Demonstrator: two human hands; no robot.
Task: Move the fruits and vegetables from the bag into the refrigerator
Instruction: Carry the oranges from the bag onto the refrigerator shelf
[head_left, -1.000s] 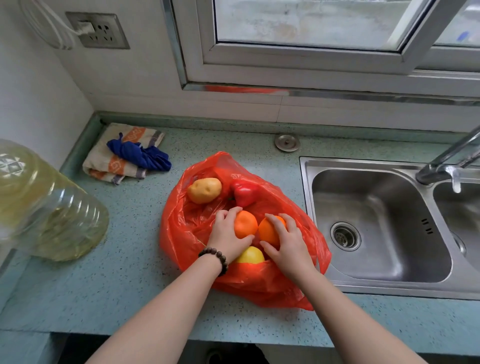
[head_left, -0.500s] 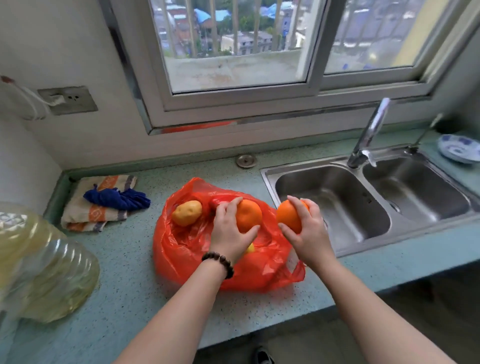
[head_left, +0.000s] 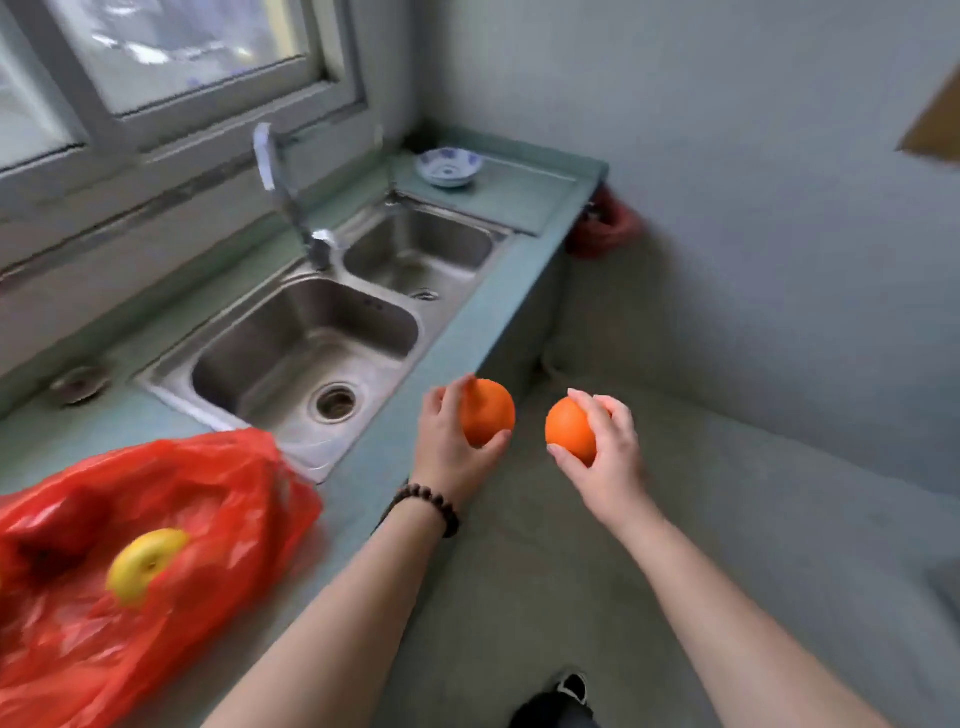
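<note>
Orange fruit sits in each hand at frame centre: left hand (head_left: 453, 441) grips one orange (head_left: 488, 413), right hand (head_left: 602, 452) grips another orange (head_left: 570, 430); red bag (head_left: 171, 519) with yellow fruit (head_left: 143, 564) lower left, steel sink (head_left: 311, 343) behind; no readable writing

Red bag (head_left: 171, 525): blurred, cut off by left and bottom edges; a dark red item (head_left: 49, 525) inside cannot be identified. Window (head_left: 171, 57): blurred, cropped at top. Shoe (head_left: 558, 701): cropped at bottom edge. Brown panel (head_left: 935, 130): cropped at right edge.
</note>
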